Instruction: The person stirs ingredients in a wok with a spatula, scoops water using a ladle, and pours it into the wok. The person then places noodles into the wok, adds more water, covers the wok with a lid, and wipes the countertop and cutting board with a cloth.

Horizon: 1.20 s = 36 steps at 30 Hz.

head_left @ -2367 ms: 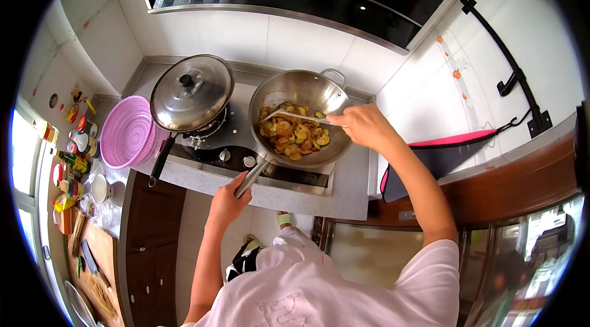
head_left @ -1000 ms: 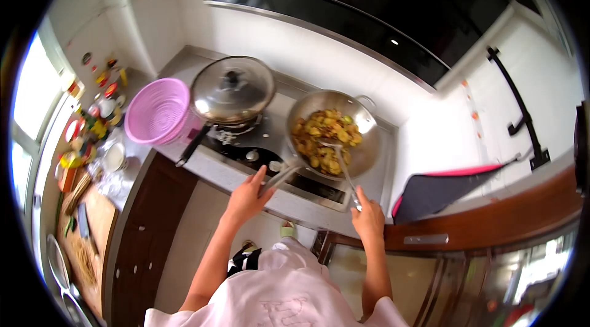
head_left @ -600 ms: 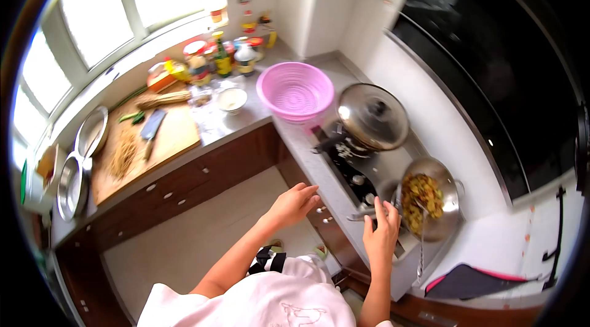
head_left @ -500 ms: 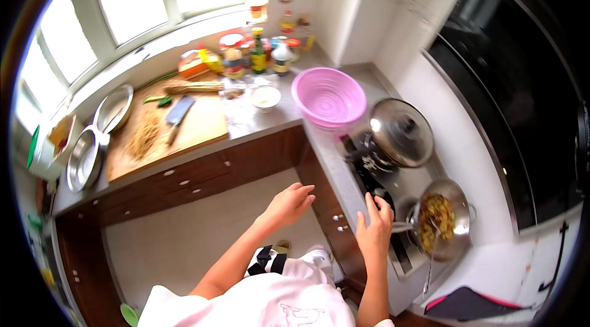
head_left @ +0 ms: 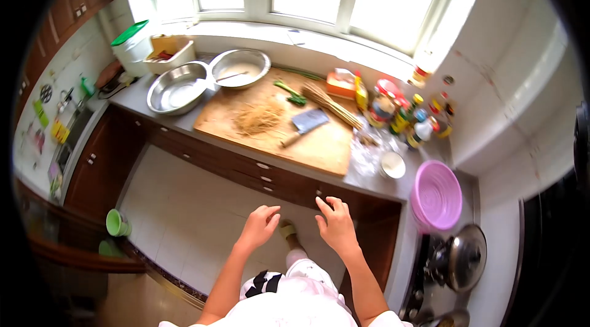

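Observation:
My left hand [head_left: 259, 227] hangs in the air over the floor, holding nothing, its fingers loosely bent and apart. My right hand [head_left: 337, 227] is level with it, also bare, with thumb and fingers spread. Past both hands lies a wooden cutting board [head_left: 230, 119]. On it rest a cleaver [head_left: 309, 120], a heap of thin pale shreds [head_left: 258, 117], some green stalks [head_left: 295, 99] and a bundle of long dry sticks [head_left: 332, 106]. Neither hand touches any of these.
Two metal basins [head_left: 178, 89] stand left of the board. A white bowl [head_left: 393, 165], several bottles and jars [head_left: 402, 115] and a pink plastic basket [head_left: 437, 195] line the right. A lidded pot [head_left: 465, 257] sits on the stove. A green bin [head_left: 118, 222] is on the floor.
My view has swung left from the stove to the cutting board. My right hand has left the stove's front edge near the wok handle. Both hands stay free of objects.

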Each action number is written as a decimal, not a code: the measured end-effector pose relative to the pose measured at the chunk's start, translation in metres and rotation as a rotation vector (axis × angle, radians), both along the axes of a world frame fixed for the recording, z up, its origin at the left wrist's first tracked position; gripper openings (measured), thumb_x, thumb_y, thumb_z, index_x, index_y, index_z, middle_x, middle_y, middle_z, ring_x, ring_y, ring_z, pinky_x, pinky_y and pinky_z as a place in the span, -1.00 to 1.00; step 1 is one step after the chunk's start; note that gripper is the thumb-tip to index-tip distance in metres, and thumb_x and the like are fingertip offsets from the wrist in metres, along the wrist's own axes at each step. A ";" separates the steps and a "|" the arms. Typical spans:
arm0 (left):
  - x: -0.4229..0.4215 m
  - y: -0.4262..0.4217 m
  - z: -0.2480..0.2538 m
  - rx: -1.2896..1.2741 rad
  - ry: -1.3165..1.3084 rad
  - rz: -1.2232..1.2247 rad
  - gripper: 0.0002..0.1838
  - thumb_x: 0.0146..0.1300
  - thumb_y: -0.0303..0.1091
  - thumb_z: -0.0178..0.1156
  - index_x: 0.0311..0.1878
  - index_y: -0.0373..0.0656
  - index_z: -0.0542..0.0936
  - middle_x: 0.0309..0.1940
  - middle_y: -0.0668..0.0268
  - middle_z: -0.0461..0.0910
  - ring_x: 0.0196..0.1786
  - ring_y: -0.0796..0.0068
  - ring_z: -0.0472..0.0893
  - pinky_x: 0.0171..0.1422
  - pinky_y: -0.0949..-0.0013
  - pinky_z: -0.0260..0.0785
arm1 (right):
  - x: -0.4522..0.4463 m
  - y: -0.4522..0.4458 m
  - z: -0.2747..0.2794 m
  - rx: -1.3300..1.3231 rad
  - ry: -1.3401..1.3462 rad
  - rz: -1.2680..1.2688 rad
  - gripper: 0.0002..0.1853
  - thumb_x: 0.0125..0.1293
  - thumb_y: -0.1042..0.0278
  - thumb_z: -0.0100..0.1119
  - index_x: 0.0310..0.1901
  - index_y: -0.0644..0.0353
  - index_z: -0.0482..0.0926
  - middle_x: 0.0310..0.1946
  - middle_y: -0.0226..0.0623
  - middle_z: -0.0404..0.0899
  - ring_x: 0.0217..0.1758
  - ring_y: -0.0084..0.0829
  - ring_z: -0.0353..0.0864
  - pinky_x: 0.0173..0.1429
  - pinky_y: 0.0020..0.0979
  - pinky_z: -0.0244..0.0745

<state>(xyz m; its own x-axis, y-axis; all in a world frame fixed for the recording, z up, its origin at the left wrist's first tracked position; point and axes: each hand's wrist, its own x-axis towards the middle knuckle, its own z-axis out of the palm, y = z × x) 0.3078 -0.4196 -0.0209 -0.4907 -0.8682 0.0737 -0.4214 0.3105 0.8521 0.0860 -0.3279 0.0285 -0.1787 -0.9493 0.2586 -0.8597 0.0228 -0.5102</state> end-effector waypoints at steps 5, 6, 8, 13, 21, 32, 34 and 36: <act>0.046 -0.062 0.003 0.041 -0.057 0.229 -0.72 0.37 -0.33 0.23 0.06 -0.24 0.69 -0.26 0.14 0.64 -0.30 0.31 0.65 -0.12 0.28 0.53 | 0.023 -0.115 -0.024 0.041 -0.037 0.257 -0.47 0.22 0.44 0.38 0.27 0.13 0.58 0.15 0.01 0.51 0.19 0.00 0.51 0.29 -0.15 0.49; 0.054 -0.081 0.006 0.037 -0.065 0.264 -0.72 0.38 -0.32 0.23 0.06 -0.23 0.70 -0.26 0.15 0.64 -0.30 0.31 0.66 -0.12 0.28 0.53 | 0.029 -0.142 -0.025 0.058 -0.050 0.299 -0.47 0.22 0.44 0.38 0.27 0.13 0.58 0.15 0.02 0.51 0.19 0.00 0.52 0.29 -0.15 0.50; 0.067 -0.114 0.003 0.042 -0.082 0.322 -0.72 0.38 -0.31 0.23 0.06 -0.22 0.70 -0.24 0.16 0.65 -0.29 0.31 0.67 -0.12 0.29 0.53 | 0.037 -0.192 -0.032 0.063 -0.067 0.370 -0.47 0.22 0.45 0.37 0.26 0.11 0.57 0.15 -0.01 0.52 0.18 0.01 0.53 0.25 -0.13 0.50; 0.100 -0.217 0.025 0.000 -0.126 0.371 -0.74 0.39 -0.37 0.24 0.06 -0.24 0.71 -0.26 0.19 0.65 -0.32 0.40 0.62 -0.17 0.36 0.51 | 0.070 -0.317 -0.034 0.047 -0.236 0.440 -0.53 0.26 0.44 0.36 0.22 0.15 0.61 0.09 -0.03 0.58 0.14 0.00 0.58 0.20 -0.14 0.53; 0.232 -0.285 0.027 -0.031 -0.036 0.748 -0.78 0.40 -0.44 0.21 0.03 -0.28 0.70 -0.31 0.23 0.61 -0.33 0.45 0.63 -0.18 0.39 0.51 | 0.230 -0.476 -0.039 0.053 -0.319 0.844 -0.61 0.30 0.47 0.30 0.17 0.20 0.64 0.05 -0.03 0.64 0.05 0.01 0.66 0.11 -0.15 0.59; 0.501 -0.359 0.005 -0.020 0.050 0.980 -0.76 0.40 -0.39 0.23 0.03 -0.27 0.70 -0.25 0.22 0.67 -0.26 0.46 0.67 -0.13 0.37 0.54 | 0.518 -0.590 -0.008 0.102 -0.219 1.112 -0.54 0.24 0.49 0.31 0.21 0.19 0.60 0.08 -0.01 0.62 0.07 0.01 0.66 0.11 -0.15 0.62; 0.544 -0.384 0.019 -0.029 0.073 0.961 -0.76 0.40 -0.38 0.23 0.04 -0.26 0.71 -0.24 0.21 0.68 -0.24 0.46 0.66 -0.11 0.37 0.54 | 0.563 -0.616 0.000 0.045 -0.175 1.115 -0.53 0.23 0.48 0.32 0.22 0.19 0.60 0.08 0.01 0.62 0.07 0.02 0.66 0.11 -0.14 0.62; 0.582 -0.405 0.031 -0.091 0.098 0.987 -0.76 0.40 -0.38 0.23 0.03 -0.26 0.71 -0.26 0.21 0.67 -0.27 0.45 0.66 -0.13 0.38 0.53 | 0.604 -0.642 0.012 0.002 -0.171 1.150 -0.53 0.24 0.48 0.33 0.22 0.19 0.60 0.08 0.01 0.62 0.06 0.01 0.67 0.10 -0.15 0.63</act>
<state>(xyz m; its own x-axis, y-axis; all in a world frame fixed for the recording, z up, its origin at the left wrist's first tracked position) 0.8895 -0.8248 0.0098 0.4603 -0.8730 0.1615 -0.4548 -0.0756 0.8874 0.6905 -0.9702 0.0403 0.7562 -0.5748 0.3127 -0.2938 -0.7252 -0.6227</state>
